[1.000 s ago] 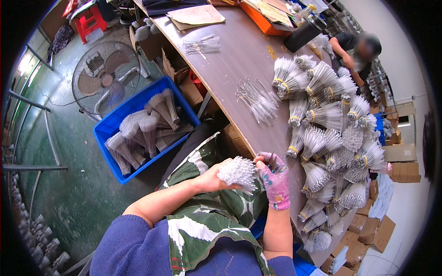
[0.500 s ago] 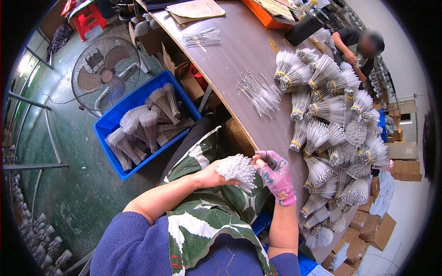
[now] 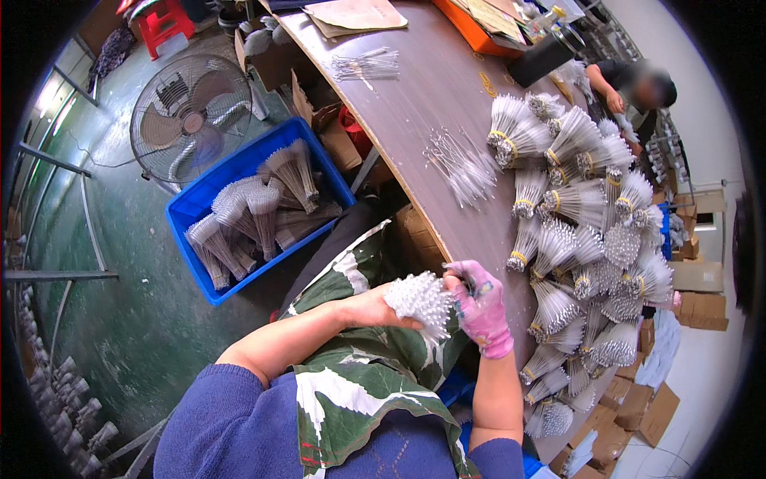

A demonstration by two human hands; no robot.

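Observation:
My bare left hand (image 3: 369,307) is wrapped round a thick bundle of thin wire brushes (image 3: 420,305), their white tips facing up over my lap. Just to the right, my right hand (image 3: 483,313), in a pink flowered glove, has its fingers curled together at the bundle's edge. Whatever those fingers pinch is too small and blurred to make out. Ahead on the brown table lies a loose spread of thin brushes (image 3: 464,169) with wire loops at one end. Many brush bundles tied with yellow bands (image 3: 565,199) are heaped along the right side.
A blue crate (image 3: 185,257) of brush bundles stands at left, near a floor fan (image 3: 191,120). More brushes (image 3: 365,65), papers (image 3: 355,16), a black bottle (image 3: 546,57) and an orange box (image 3: 471,28) sit at the table's far end. Another person (image 3: 638,88) works beyond the heap.
My right hand has turned, its fingers now curling closer over the bundle; the dark wire ends seen in it earlier no longer show. The whole view has shifted slightly.

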